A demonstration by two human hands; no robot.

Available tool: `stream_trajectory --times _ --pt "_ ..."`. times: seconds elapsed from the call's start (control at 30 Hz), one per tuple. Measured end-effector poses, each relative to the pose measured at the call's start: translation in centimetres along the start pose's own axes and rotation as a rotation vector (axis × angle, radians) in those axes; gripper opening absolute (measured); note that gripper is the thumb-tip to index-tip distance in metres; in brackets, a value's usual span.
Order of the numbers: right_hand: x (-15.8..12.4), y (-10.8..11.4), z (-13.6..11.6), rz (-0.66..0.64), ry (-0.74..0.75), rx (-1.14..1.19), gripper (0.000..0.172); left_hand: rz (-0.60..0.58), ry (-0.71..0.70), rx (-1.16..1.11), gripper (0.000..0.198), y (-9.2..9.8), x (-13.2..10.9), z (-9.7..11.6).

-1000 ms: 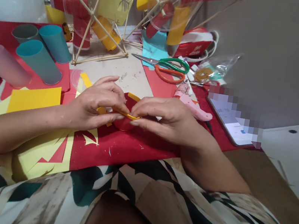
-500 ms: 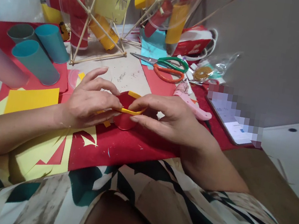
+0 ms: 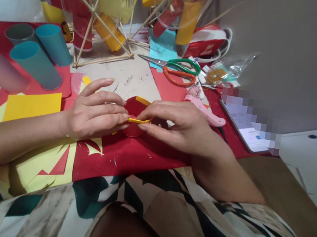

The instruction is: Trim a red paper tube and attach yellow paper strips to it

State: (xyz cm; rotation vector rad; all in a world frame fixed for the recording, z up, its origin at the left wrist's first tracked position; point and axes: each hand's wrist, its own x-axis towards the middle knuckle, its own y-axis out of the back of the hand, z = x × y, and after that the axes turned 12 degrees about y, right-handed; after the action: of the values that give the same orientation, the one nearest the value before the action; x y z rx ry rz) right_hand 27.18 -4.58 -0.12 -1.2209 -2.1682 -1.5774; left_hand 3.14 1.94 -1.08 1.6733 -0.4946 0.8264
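A small red paper cup (image 3: 132, 131) stands between my hands, with a yellow paper strip (image 3: 136, 121) along its rim. My left hand (image 3: 99, 113) pinches the left side of the rim between fingers and thumb, its index finger raised. From the other side, my right hand (image 3: 173, 125) grips the strip and rim, thumb outside and fingertips inside the cup. Just beyond the cup lie green-and-orange-handled scissors (image 3: 180, 72). To the right of them is a pink glue gun (image 3: 204, 111).
Blue, grey and pink cups (image 3: 39, 65) stand at the left. Behind are stick frames (image 3: 104, 60) carrying coloured paper tubes. Yellow paper (image 3: 32, 106) and scraps lie under my left arm. A phone (image 3: 245, 128) rests at the right, near a red bag (image 3: 205, 43).
My left fingers have shifted slightly along the rim and straightened a little. The right hand stays on the strip almost unmoved. The view has moved very slightly.
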Motion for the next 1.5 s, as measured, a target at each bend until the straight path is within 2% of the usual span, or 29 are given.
stream_trajectory --times 0.2,0.37,0.53,0.7,1.0,1.13,1.27,1.5 --pt "0.0 0.0 0.0 -0.012 0.018 0.026 0.007 -0.094 0.174 -0.119 0.003 0.1 0.0 0.6" --pt "0.1 0.0 0.2 -0.024 0.045 0.048 0.009 -0.184 0.184 -0.189 0.010 0.3 0.1 0.5" --pt "0.1 0.2 0.3 -0.067 0.039 0.073 0.009 -0.331 0.207 -0.243 0.009 0.5 0.6 0.7" --pt "0.1 0.0 0.4 -0.024 0.033 0.109 0.005 -0.308 0.232 -0.270 0.010 0.1 0.4 0.6" --pt "0.2 0.0 0.7 -0.028 0.079 0.095 0.012 -0.222 0.148 -0.208 0.005 0.2 0.5 0.6" --pt "0.2 0.1 0.7 -0.036 0.096 0.128 0.011 -0.282 0.070 -0.101 0.010 0.8 1.0 0.9" --pt "0.2 0.4 0.8 -0.038 0.074 0.146 0.010 -0.291 0.057 0.002 0.020 1.2 1.8 0.8" --pt "0.1 0.9 1.0 -0.040 0.042 0.115 0.012 -0.344 0.116 -0.048 0.010 1.3 1.8 0.7"
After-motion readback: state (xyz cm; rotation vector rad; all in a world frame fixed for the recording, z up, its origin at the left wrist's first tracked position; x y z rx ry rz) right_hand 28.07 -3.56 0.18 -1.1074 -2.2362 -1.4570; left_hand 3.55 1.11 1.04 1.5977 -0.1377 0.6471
